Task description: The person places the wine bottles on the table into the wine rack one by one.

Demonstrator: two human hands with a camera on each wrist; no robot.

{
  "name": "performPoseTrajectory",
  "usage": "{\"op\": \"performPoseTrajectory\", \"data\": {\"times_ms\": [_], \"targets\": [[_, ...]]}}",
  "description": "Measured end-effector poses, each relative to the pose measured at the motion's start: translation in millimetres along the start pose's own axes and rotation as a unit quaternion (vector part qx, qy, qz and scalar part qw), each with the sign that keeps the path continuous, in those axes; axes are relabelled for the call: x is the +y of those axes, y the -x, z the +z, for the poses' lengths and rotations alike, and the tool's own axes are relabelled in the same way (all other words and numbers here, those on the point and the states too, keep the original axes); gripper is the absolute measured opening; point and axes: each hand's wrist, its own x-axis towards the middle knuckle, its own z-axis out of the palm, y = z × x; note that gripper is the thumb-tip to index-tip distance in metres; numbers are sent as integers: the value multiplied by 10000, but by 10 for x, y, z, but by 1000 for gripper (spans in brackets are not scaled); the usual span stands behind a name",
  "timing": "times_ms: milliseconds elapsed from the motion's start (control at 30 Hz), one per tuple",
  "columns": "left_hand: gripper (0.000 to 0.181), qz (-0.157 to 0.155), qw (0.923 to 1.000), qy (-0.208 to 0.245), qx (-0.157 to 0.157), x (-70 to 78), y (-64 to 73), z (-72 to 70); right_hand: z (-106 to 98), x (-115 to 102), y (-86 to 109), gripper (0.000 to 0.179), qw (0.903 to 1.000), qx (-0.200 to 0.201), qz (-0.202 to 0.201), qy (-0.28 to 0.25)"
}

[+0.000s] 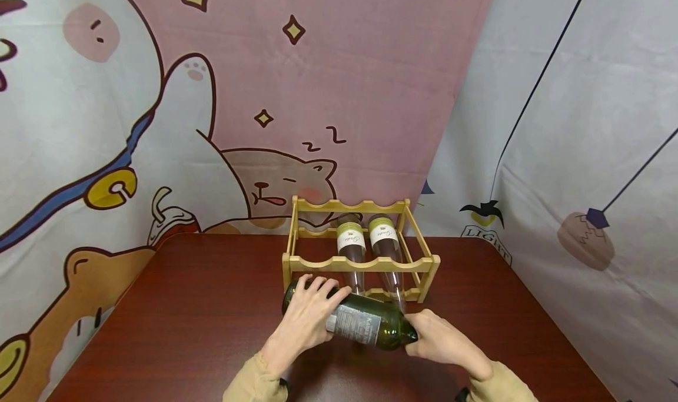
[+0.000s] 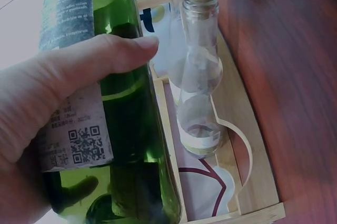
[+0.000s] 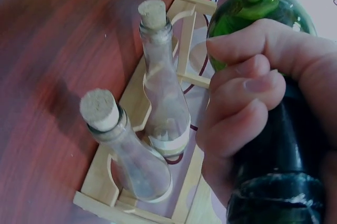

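A green glass wine bottle [image 1: 389, 325] lies nearly level in front of the wooden wine rack [image 1: 333, 264], its neck end to the right. My left hand [image 1: 309, 312] grips its body near the base, the thumb crossing the printed label [image 2: 79, 129] in the left wrist view. Around the dark neck [image 3: 284, 155], the fingers of my right hand [image 3: 237, 98] are curled. Two clear, corked bottles rest side by side in the rack, the left one [image 1: 352, 243] in the middle and the other [image 1: 385, 243] to its right. Their corks [image 3: 152, 13] face me.
The rack stands on a dark red-brown table [image 1: 222, 314], with scalloped notches along its front and back rails. Its left part holds no bottle. Behind the table hangs a cartoon-printed cloth [image 1: 371, 96], which also runs along the right side.
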Motion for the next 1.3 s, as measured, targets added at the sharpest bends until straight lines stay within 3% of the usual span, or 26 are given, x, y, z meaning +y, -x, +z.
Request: {"op": "performPoseTrajectory", "data": {"times_ms": [400,600,833,1067,1300], "targets": [[97,283,9990,211,-264,-29,34,103,167,-40,108,29,9987,111,131,-478],[97,301,9988,259,-274,-38,33,138,264,-88,141,25,9970,305,315,-635],[99,327,9979,223,-503,-55,45,168,361,-155,175,17,9934,224,722,-867],[100,371,9970,284,-620,-92,54,180,418,-207,208,15,9916,175,827,-983],[102,553,9928,836,-658,-185,62,165,459,-233,226,14,9898,195,969,-1027]]}}
